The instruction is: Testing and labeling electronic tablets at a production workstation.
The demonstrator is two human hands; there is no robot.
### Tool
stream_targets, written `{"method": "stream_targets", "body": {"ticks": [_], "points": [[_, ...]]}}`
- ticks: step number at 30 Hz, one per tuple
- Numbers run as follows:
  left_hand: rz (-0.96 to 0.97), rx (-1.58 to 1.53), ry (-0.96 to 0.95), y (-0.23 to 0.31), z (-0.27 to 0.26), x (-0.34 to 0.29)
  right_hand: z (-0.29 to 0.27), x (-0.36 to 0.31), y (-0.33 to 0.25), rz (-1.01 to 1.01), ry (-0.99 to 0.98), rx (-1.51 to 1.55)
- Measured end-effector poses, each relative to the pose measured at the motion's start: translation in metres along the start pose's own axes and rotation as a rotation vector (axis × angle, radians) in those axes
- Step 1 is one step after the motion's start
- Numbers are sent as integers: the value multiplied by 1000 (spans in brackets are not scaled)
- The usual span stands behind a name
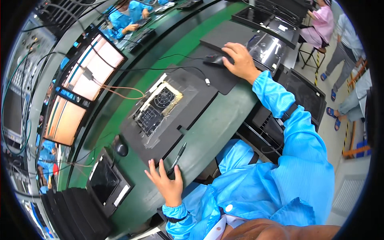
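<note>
My left hand [167,185] rests on the green table near its front edge, fingers spread and holding nothing. Close by its fingertips lies a dark pen [180,155]. Away to the right, my right hand [241,63] is open beside a black computer mouse [214,60], its thumb at the mouse's edge; whether they touch I cannot tell. That mouse sits on a dark mat [228,82]. Between my hands is a black foam pad [192,106], with a taped cutout showing a black-and-white test pattern [163,98].
Two lit monitors [98,66] stand at the left, with cables hanging over them. A second mouse [120,145], a flat panel [105,182] and stacked black trays [76,212] are at lower left. More panels in trays [267,50] lie beyond my right hand. Other people [320,22] are farther off.
</note>
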State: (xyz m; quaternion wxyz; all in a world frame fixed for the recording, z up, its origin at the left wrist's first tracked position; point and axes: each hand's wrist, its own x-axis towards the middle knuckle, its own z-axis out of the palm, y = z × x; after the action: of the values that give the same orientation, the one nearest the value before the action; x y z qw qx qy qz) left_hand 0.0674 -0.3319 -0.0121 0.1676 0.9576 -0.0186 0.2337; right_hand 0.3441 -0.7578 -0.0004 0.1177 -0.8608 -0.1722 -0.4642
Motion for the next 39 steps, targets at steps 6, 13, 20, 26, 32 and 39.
{"method": "stream_targets", "body": {"ticks": [6,13,20,26,32,39], "points": [[21,-22,-1,4,1,-1,-109,-55,38,469,-561,-620],[32,-17,24,3,0,-5,-94,-81,33,232,-340,-474],[75,-74,106,10,-10,-3,-121,-25,32,-34,125,-216],[-6,-814,-131,57,-39,9,-166,45,-60,-198,345,-26],[-119,-1904,-270,78,-19,32,-150,2,-244,-634,192,400],[-644,-1998,277,-27,-56,-54,-42,15,-184,114,108,322]]}}
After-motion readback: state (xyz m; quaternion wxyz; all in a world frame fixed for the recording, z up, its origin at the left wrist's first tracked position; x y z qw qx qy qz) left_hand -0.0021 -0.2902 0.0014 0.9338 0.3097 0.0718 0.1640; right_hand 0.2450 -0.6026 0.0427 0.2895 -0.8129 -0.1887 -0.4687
